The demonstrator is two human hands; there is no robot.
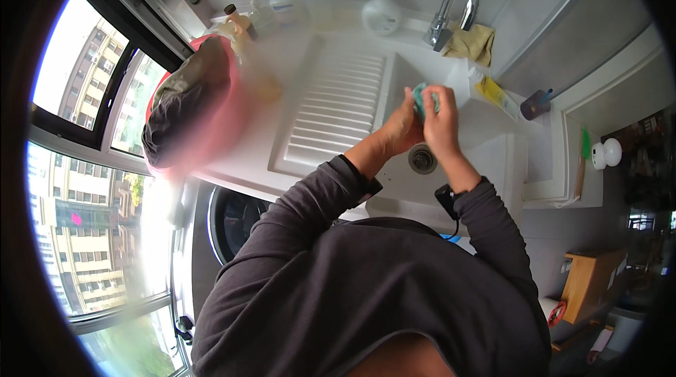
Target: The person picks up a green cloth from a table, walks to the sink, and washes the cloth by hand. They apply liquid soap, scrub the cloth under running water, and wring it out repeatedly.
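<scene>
A small crumpled green cloth (419, 98) is bunched between my two hands over the basin of a white laundry sink (412, 187). My left hand (402, 126) holds it from the left. On the other side, the fingers of my right hand (442, 118) are curled over it and cover much of it. Just below my hands the round metal drain (422, 159) shows at the basin's bottom. A ribbed washboard (338, 113) slopes beside the basin, left of my left hand. The chrome faucet (443, 15) stands beyond my hands.
A pink tub (232, 97) heaped with dark clothes (185, 107) stands at the left by the window. Pump bottles (283, 2) and a white jug (381, 15) line the back. A tan cloth (470, 43), a yellow tube (494, 93) and a dark cup (535, 106) lie along the right.
</scene>
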